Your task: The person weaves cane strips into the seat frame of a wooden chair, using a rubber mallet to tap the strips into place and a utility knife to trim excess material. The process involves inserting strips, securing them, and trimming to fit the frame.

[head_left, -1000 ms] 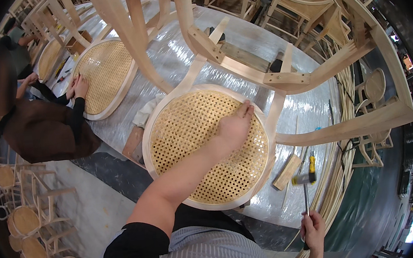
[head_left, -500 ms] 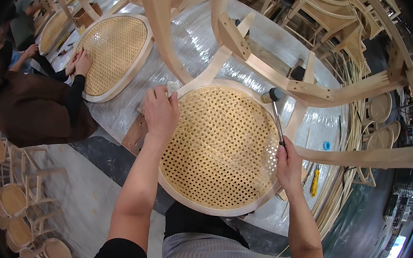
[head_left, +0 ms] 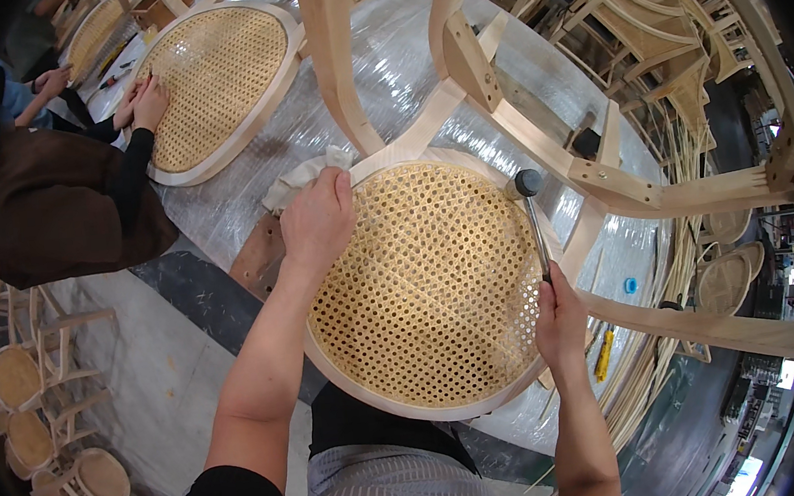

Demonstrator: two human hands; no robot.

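Observation:
In front of me lies a round woven-cane chair seat (head_left: 425,288) in a pale wooden frame, with its chair legs reaching away beyond it. My left hand (head_left: 320,222) is closed over the seat's upper left rim; its fingertips are mostly hidden. A crumpled white cloth (head_left: 302,177) lies just beyond that hand. At the seat's right edge, my right hand (head_left: 561,318) grips a mallet (head_left: 538,230) by its dark handle. The mallet's black head points away from me, near the far right part of the rim.
At the far left, a co-worker's hands (head_left: 142,105) rest on another cane seat (head_left: 219,83). Right of my seat are a yellow-handled tool (head_left: 604,356), a small blue ring (head_left: 630,285) and long cane strips (head_left: 667,318). Several stools (head_left: 17,375) stand on the floor at left.
My left hand has shifted slightly right along the rim, and more of the white cloth shows behind it. The mallet stays in my right hand, nearly unmoved. The view has shifted a little.

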